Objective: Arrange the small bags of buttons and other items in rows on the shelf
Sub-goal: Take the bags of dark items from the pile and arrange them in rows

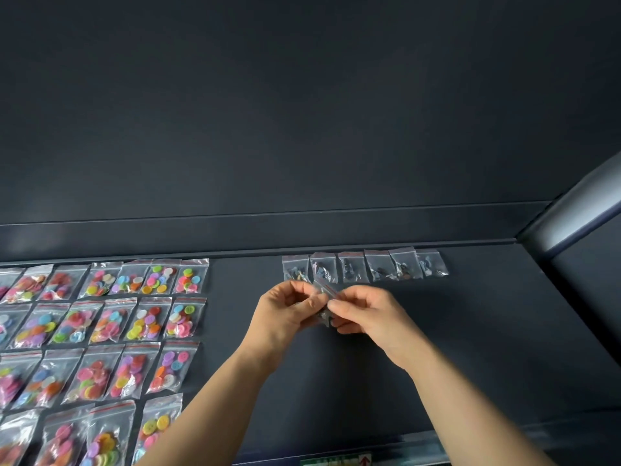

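The small clear bag (323,290) of dark bits is pinched by the fingers of both the left hand (285,311) and the right hand (366,314). It is held above the shelf (437,331), just in front of the left end of the back row of dark bags (366,267). Its spot is probably close by.

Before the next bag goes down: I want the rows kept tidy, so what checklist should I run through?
1. Left hand and right hand both pinch the held bags: ok.
2. One bag separated for placing: cannot tell, blurred.
3. Back row of dark bags lies in line along the rear ledge: ok.
4. Bare shelf in front of that row for a second row: ok.
5. Colourful button bags lie apart from the work spot: ok.
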Tool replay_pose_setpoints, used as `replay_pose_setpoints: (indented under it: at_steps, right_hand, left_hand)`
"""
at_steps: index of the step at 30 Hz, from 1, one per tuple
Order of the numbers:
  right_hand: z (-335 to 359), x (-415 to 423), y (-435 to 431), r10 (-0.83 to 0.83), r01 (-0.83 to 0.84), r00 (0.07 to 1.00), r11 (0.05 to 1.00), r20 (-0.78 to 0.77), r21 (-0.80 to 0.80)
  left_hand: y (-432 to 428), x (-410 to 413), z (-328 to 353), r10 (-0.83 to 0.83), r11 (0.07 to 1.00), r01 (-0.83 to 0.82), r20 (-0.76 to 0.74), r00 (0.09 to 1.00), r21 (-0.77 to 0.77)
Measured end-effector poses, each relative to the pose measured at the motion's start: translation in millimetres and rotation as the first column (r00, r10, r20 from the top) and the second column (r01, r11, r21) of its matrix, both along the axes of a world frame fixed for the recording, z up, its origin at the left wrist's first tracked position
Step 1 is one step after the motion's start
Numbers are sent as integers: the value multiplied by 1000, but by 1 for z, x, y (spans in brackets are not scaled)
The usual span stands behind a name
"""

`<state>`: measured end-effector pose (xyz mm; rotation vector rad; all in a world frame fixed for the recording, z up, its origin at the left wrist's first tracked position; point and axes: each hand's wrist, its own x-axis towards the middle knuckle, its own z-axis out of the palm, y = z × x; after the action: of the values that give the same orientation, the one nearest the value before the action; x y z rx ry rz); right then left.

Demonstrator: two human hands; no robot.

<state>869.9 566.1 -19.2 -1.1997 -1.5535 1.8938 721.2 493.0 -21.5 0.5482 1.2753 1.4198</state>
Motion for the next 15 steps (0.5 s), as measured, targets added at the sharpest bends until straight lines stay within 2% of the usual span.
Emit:
replay_pose_setpoints:
  at_steps: [4,10,13,15]
  right_hand:
    - [-5,1,5,-158,159,986,987,-61,10]
    - [-15,1,7,-156,156,987,987,-23,-26]
    - [-20,-1,13,-196,185,973,978,125,98]
    - [-25,-3,17,-231,180,945,959,232,219]
  left_hand:
    - [1,4,-3,-53,996,38,-187,981,-82]
    - [1,3,-6,-123,987,61,-449,885,-149]
    - [0,-4,-10,-74,989,-21,-617,784,-145]
    - [-1,-11,-16,-54,987,-80,-755,653,-140]
